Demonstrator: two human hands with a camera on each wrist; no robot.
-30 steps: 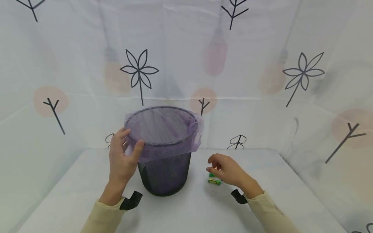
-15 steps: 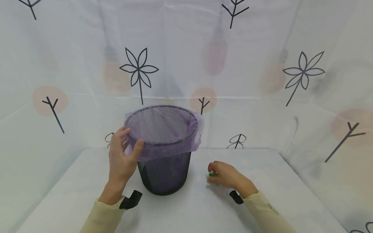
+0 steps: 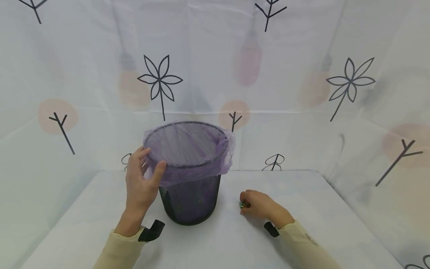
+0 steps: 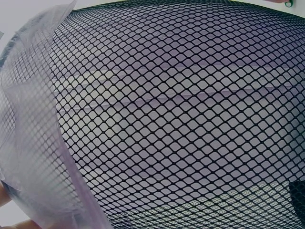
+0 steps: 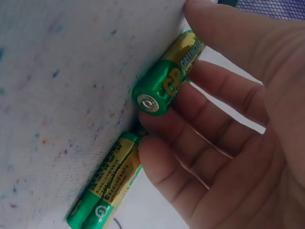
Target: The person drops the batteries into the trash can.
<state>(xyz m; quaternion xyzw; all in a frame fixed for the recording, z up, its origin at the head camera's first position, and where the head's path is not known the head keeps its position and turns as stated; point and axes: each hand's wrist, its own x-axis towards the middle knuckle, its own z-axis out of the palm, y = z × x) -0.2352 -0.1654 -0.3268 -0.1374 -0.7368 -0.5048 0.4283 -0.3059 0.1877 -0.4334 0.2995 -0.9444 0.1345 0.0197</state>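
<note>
some green batteries (image 5: 167, 74), four o'clock from the bin (image 3: 193, 198), lie inside the curled right hand (image 3: 258, 204); left hand (image 3: 141, 185) rests spread at bin's eight. likely gathering; next seems to need a firm pinch.

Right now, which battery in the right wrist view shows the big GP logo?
The upper battery, metal terminal facing the camera; the lower casing shows small print instead.

A right hand (image 5: 252, 148), palm showing, holds a green-and-gold GP Greencell battery (image 5: 167, 71) between thumb and curled fingers, its silver button terminal facing the viewer. The lowest fingertip meets a second battery (image 5: 107, 183), lying on a white speckled surface (image 5: 57, 95). Black mesh (image 5: 276, 9) over purple fills the top-right corner.
</note>
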